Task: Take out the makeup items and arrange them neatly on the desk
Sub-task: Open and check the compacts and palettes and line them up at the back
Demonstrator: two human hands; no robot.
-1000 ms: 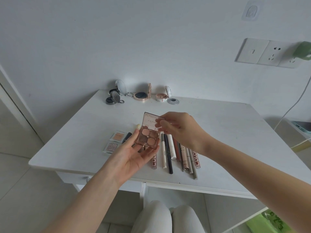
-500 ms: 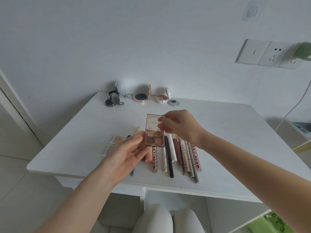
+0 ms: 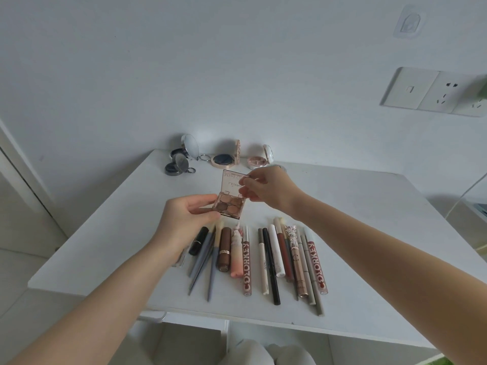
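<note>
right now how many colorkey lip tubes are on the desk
2: one red COLORKEY tube lies mid-row beside the peach tube; the other COLORKEY tube lies near the row's right end.

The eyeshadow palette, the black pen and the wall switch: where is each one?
eyeshadow palette [image 3: 231, 204]: head view, on the four brown pans.
black pen [image 3: 271, 267]: head view, mid-barrel, lying on the desk.
wall switch [image 3: 410, 88]: head view, on the rocker plate.

I see my left hand [image 3: 184, 219] gripping the base of an open eyeshadow palette [image 3: 232, 205] above the middle of the white desk [image 3: 369, 219], while my right hand [image 3: 266, 189] pinches its raised clear lid. Below them a row of pens, brushes and lip tubes [image 3: 263, 259] lies side by side near the front edge. Four open compacts [image 3: 218, 158] sit along the back edge against the wall.
</note>
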